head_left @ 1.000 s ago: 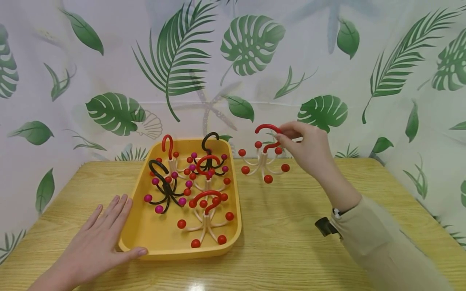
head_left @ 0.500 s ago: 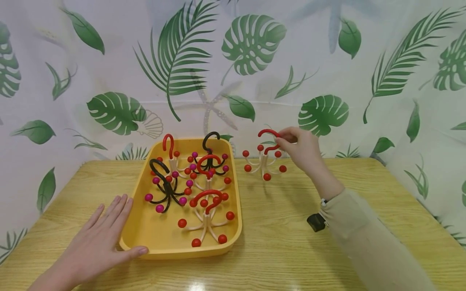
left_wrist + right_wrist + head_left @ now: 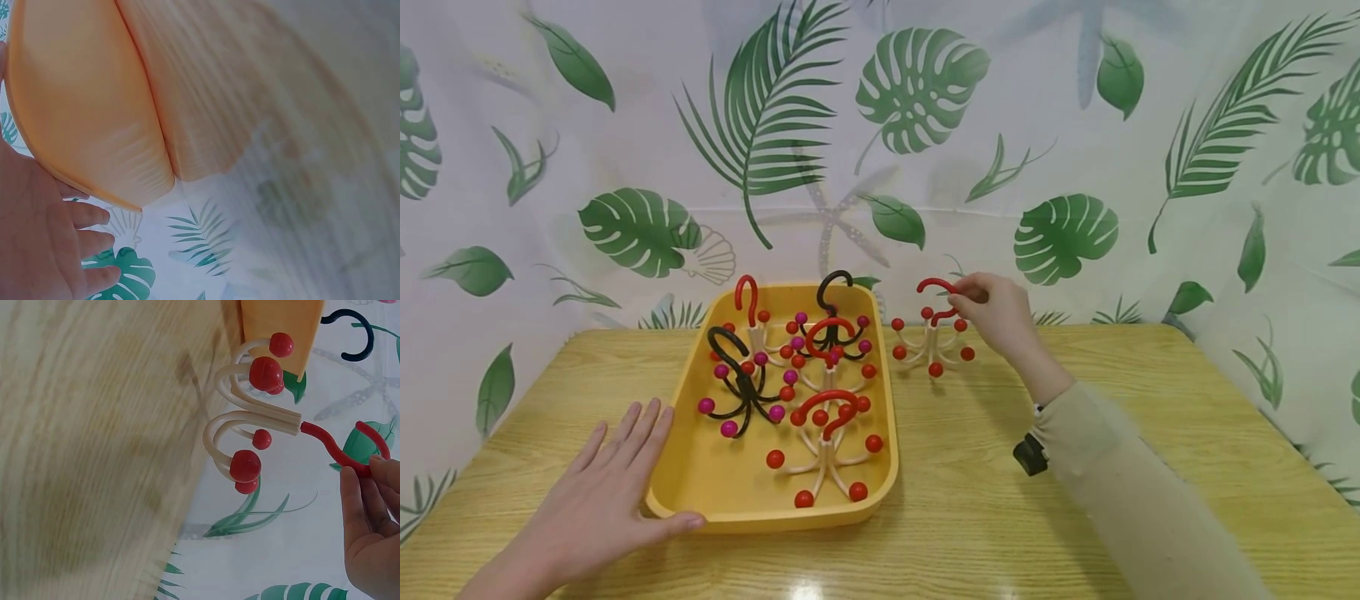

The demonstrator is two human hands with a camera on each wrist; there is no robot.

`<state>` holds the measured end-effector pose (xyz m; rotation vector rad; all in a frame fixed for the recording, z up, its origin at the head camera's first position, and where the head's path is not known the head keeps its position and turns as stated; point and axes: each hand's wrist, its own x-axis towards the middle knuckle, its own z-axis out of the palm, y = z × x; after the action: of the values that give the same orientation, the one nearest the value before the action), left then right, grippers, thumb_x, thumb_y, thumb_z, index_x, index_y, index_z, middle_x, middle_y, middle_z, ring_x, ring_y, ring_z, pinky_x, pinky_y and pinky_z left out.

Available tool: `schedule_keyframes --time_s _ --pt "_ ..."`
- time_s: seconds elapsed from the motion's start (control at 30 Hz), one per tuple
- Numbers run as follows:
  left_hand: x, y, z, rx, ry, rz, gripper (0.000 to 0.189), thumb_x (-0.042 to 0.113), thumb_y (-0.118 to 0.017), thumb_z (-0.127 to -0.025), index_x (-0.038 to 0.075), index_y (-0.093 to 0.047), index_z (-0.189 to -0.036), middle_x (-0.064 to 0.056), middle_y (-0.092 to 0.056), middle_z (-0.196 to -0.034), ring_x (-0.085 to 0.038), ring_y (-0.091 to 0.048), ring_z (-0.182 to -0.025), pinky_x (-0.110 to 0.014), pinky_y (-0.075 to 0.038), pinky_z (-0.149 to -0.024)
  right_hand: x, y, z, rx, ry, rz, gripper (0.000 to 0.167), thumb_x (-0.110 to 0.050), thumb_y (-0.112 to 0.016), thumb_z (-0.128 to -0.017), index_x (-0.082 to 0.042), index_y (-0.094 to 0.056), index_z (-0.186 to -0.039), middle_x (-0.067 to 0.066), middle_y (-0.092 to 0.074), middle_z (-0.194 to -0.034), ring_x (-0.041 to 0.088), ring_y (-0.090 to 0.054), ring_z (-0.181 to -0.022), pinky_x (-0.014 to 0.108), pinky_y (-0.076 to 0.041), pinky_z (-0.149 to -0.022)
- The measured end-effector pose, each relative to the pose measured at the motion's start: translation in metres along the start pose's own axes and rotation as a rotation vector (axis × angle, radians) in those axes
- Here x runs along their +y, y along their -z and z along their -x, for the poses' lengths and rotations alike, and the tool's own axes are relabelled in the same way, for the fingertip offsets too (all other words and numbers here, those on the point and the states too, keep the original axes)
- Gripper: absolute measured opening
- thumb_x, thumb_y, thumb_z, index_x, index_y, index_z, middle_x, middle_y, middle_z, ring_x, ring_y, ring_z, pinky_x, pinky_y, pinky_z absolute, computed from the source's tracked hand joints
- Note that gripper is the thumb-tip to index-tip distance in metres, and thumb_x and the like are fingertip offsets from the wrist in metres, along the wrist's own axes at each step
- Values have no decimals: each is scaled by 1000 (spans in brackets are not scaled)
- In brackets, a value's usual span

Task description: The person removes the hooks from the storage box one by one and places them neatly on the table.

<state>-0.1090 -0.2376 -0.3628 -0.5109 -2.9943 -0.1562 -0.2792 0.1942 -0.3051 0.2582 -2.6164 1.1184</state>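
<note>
My right hand [image 3: 996,312] pinches the red hook of a cream multi-arm hanger [image 3: 931,343], whose curved arms end in red balls. It hangs upright just right of the yellow tray [image 3: 891,467]; the right wrist view shows the same hanger [image 3: 269,420] by the table, seemingly a little above it. My left hand [image 3: 598,492] lies with straight fingers along the tray's left wall, thumb at the near rim. Inside the tray stand three cream hangers with red hooks, one of them a near hanger [image 3: 826,454], and two black ones with magenta balls, such as the left black hanger [image 3: 745,385].
The tray stands on a wooden table [image 3: 970,500]. A leaf-patterned cloth [image 3: 925,192] rises behind the table's back edge. Bare tray floor [image 3: 722,479] shows at its near left. A dark camera [image 3: 1031,455] sits on my right wrist.
My right hand has moved left and slightly lower, bringing the held hanger closer to the tray's right wall. The left hand and the hangers in the tray look unmoved.
</note>
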Motion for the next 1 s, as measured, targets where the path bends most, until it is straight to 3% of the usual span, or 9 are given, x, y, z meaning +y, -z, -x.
schedule_keyframes --time_s 0.2,0.4,0.77,1.0 --pt "1 -1 -1 -9 20 12 120 81 -50 -74 4 -4 -153 -19 -3 -158 -36 5 -144 -43 19 -110 1 -6 0 10 3 -3 18 -16 -66 -92 -1 -67 -103 13 -70 -93 26 -65 -83 37 -52 -74" --pt "2 -1 -1 -12 36 25 121 82 -50 -73 4 -4 -153 -18 -1 -158 -35 10 -143 -56 8 -111 2 -10 0 8 10 1 18 -14 -65 -92 -1 -68 -103 14 -70 -94 27 -65 -86 39 -52 -77" --pt "2 -3 -1 -20 37 45 120 81 -50 -74 2 -4 -153 -18 0 -158 -34 7 -144 -44 19 -109 5 -15 2 7 17 15 19 -13 -65 -92 0 -68 -106 15 -70 -97 28 -66 -89 41 -53 -78" --pt "2 -4 -2 -28 45 66 120 79 -52 -75 3 -2 -153 -18 -1 -158 -37 3 -144 -52 14 -110 6 -15 3 -4 15 24 23 -15 -64 -93 0 -67 -109 14 -70 -98 27 -66 -89 41 -54 -78"
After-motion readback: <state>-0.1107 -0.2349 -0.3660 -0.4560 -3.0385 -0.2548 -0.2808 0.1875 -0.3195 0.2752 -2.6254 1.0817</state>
